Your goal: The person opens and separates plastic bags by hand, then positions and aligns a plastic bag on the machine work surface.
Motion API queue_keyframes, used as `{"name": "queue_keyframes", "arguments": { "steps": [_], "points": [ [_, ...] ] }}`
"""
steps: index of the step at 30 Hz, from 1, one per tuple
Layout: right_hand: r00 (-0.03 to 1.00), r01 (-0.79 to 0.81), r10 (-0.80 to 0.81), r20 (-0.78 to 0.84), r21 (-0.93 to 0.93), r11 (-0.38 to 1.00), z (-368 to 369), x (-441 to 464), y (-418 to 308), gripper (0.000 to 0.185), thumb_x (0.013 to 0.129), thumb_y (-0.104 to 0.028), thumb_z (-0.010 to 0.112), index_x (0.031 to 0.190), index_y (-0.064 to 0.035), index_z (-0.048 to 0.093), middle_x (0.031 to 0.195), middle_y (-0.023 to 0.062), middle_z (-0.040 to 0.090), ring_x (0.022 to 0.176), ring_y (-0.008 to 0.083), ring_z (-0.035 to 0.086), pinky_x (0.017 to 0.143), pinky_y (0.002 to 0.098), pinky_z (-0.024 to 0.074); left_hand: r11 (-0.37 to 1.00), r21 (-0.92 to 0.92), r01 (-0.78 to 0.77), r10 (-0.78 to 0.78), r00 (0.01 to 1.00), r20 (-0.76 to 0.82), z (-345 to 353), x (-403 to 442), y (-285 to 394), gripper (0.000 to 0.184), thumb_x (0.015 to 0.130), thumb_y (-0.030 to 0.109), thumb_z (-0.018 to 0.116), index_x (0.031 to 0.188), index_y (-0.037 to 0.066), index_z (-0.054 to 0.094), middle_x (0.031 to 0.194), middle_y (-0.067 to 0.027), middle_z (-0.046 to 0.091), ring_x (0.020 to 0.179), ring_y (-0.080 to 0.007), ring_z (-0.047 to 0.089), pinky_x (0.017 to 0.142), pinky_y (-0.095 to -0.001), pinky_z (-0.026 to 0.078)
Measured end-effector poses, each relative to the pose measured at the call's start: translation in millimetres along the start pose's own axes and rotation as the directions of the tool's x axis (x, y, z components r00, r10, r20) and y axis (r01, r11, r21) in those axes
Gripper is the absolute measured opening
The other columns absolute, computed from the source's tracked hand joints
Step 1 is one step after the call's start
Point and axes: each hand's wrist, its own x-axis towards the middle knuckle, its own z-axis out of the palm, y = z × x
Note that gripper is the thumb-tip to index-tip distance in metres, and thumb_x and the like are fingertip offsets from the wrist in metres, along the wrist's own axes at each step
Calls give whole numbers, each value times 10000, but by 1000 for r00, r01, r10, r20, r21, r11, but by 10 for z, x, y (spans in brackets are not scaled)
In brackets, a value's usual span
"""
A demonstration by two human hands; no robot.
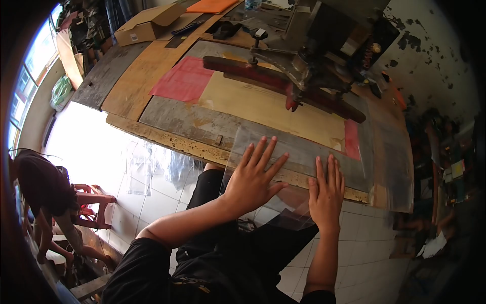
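A clear plastic sheet [293, 205] lies over the front edge of the worktable, its lower part hanging above my lap. My left hand [255, 180] rests on its left part with fingers spread. Flat near the sheet's right side is my right hand [326, 195], its fingers stretched out and the thumb slightly apart. Neither hand grips anything. Beyond my fingertips, a yellow sheet [253, 109] with a red piece [185, 81] at its left end lies on a grey plate [177, 116]. A smaller red piece [351, 138] is at the right end.
A long dark-red bar [324, 99] on a metal arm spans the yellow sheet. An open cardboard box [147, 25] sits at the back left. At far left another person [48, 192] bends beside a red stool [96, 205]. Clear plastic [139, 169] hangs by the table's left front.
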Motion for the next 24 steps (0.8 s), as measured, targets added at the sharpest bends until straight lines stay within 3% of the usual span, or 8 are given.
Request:
{"name": "queue_keyframes", "arguments": {
  "steps": [3, 8, 10, 12, 16, 20, 22, 24],
  "points": [
    [1000, 6, -5, -30, 40, 999, 47, -11, 40, 534, 1146, -411, 465, 1644, -220, 461, 1730, 167, 351, 1596, 370, 336, 1272, 587, 284, 999, -20, 30, -31, 999, -31, -37, -28, -39, 730, 1039, 585, 590, 1629, 172, 472, 1731, -266, 283, 1610, -456, 261, 1287, -605, 233],
    [999, -1, 3, -34, 53, 999, 38, -13, 25, 529, 1141, -408, 473, 1624, -192, 493, 1728, 159, 358, 1594, 375, 338, 1268, 595, 284, 998, 23, 51, -50, 997, -67, -51, -49, -30, 715, 1031, 577, 607, 1608, 167, 507, 1713, -300, 297, 1597, -486, 271, 1288, -592, 240],
    [999, -11, 14, -39, 57, 998, 3, 10, -2, 525, 1138, -403, 478, 1614, -185, 505, 1725, 157, 364, 1592, 376, 340, 1268, 597, 284, 997, 11, 74, -73, 996, -50, -35, -43, -38, 721, 1011, 591, 638, 1620, 230, 501, 1725, -283, 281, 1599, -504, 255, 1279, -621, 244],
    [997, 40, -49, -67, -125, 991, -55, 31, -66, 549, 1128, -370, 499, 1595, -81, 502, 1713, 163, 378, 1587, 370, 350, 1280, 574, 287, 998, 4, 68, -68, 997, -48, -41, -46, -38, 724, 1007, 595, 641, 1618, 230, 505, 1724, -288, 279, 1598, -505, 255, 1278, -623, 243],
    [1000, 26, -26, 0, -9, 1000, -34, 64, -210, 602, 1120, -324, 502, 1555, 90, 453, 1704, 178, 384, 1592, 349, 345, 1303, 524, 292, 998, 26, 64, -63, 997, -45, -18, -37, -38, 739, 1005, 602, 639, 1622, 222, 496, 1723, -301, 271, 1594, -512, 257, 1277, -633, 235],
    [999, 5, -5, -45, -2, 1000, 14, 108, -386, 600, 1123, -331, 491, 1580, 55, 443, 1710, 173, 379, 1598, 339, 340, 1303, 544, 279, 997, 43, 57, -55, 998, -44, -9, -47, -22, 712, 1031, 563, 616, 1632, 207, 480, 1723, -308, 266, 1593, -519, 254, 1276, -644, 227],
    [979, 202, -199, -46, 53, 978, 3, 162, -543, 598, 1121, -323, 493, 1607, 19, 427, 1716, 171, 371, 1600, 335, 339, 1303, 567, 259, 998, 44, 54, -52, 998, -25, -29, -46, -27, 681, 1050, 508, 594, 1638, 190, 468, 1723, -314, 260, 1594, -529, 245, 1275, -655, 217],
    [984, 178, -173, -51, 119, 977, 107, 166, -583, 592, 1118, -320, 501, 1617, -10, 428, 1721, 154, 369, 1598, 331, 344, 1300, 578, 258, 998, 38, 49, -48, 999, -15, -68, -47, -42, 667, 1052, 490, 589, 1634, 185, 474, 1726, -308, 259, 1594, -523, 250, 1274, -649, 226]
  ]
}}
